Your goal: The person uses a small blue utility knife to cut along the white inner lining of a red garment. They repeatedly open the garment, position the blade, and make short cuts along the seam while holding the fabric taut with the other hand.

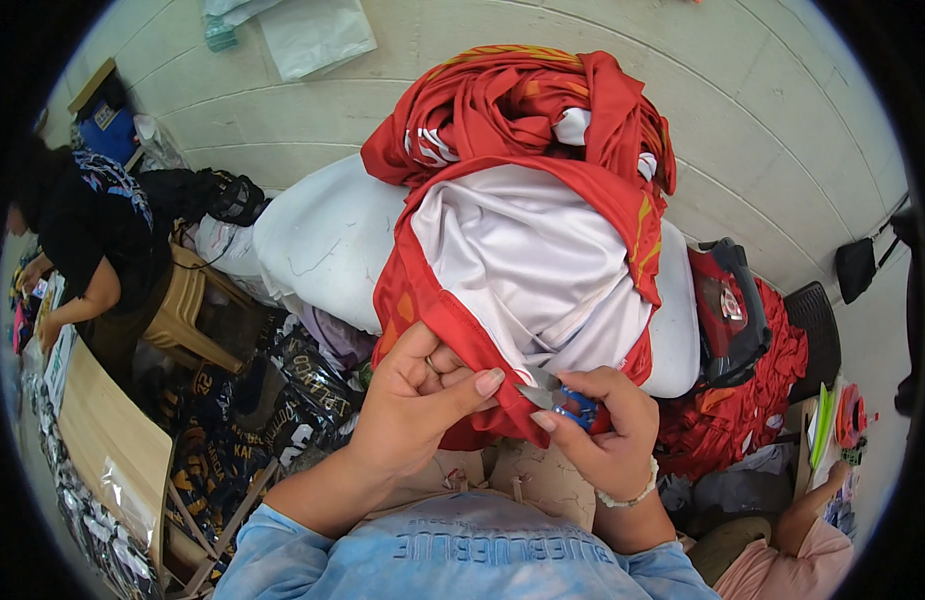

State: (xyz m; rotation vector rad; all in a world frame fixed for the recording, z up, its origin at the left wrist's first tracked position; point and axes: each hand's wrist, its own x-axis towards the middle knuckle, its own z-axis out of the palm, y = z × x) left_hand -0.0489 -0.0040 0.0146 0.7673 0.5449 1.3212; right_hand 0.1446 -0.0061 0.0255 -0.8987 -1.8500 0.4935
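Note:
A red garment with white lining is spread over a white padded surface, with more bunched red fabric behind it. My left hand grips the red hem with thumb and fingers. Close to the left thumb, my right hand holds small thread snips with blue handles, their metal blades at the hem.
At left a co-worker in black is beside a plastic chair, a wooden board and dark packed garments. At right sit an iron, more red fabric and another person's arm.

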